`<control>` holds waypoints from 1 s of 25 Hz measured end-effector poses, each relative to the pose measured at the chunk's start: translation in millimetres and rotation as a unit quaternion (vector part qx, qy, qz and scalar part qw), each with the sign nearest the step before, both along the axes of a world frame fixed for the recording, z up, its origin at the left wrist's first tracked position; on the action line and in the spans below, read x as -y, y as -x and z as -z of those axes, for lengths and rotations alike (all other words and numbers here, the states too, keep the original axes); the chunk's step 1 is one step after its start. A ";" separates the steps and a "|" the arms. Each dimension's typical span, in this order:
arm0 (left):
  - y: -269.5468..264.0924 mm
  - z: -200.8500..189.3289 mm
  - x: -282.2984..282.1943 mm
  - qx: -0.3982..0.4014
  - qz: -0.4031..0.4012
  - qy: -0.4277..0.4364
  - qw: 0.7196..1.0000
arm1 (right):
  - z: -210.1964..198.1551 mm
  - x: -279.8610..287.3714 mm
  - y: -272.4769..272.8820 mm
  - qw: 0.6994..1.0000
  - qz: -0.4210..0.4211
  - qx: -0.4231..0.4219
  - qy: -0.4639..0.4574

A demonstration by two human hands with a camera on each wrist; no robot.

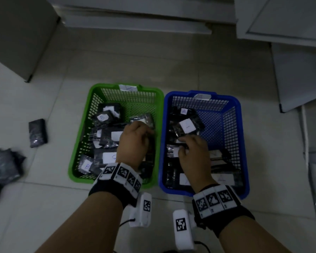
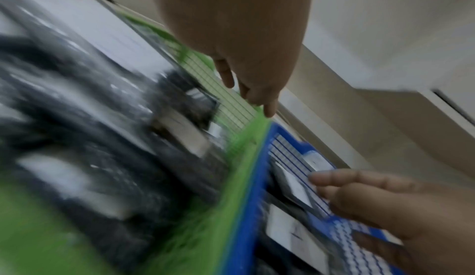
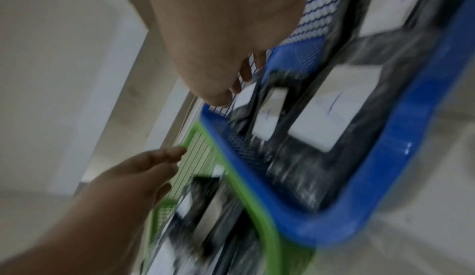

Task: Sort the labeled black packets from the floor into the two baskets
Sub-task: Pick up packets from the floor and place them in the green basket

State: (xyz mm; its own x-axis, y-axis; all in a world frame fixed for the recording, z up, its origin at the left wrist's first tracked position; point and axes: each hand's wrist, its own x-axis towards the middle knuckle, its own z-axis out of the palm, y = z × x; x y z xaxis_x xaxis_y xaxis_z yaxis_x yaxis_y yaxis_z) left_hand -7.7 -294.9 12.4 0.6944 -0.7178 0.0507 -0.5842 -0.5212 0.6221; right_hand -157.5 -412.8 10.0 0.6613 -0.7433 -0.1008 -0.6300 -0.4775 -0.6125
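Two baskets stand side by side on the tiled floor, their long walls touching; the green basket is on the left and the blue basket on the right; each has a small white tag on its far rim. Both hold many black packets with white labels; in the green basket one label shows a letter B, and in the blue basket a packet with a white label lies on top of the others. The left hand is over the green basket, above the packets; its fingers point downward, loosely together, and in the left wrist view they hold nothing. The right hand is over the blue basket; its fingers are stretched forward, close to each other; if they touch a packet I cannot tell, because both wrist views are blurred. One black packet lies alone on the floor, well to the left of the green basket; a heap of dark packets lies near the left edge.
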 end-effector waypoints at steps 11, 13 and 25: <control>-121.5 -10.6 -284.7 -0.005 -0.290 -0.061 0.955 | -31.2 -205.4 -174.4 0.972 -0.230 0.044 -0.011; -140.8 6.7 -322.2 0.002 -0.326 -0.085 0.941 | -20.7 -241.9 -210.9 0.964 -0.256 0.069 -0.017; -171.3 78.7 -383.3 -0.070 -0.357 -0.211 0.907 | 71.9 -325.1 -354.0 0.864 -0.455 -0.212 0.040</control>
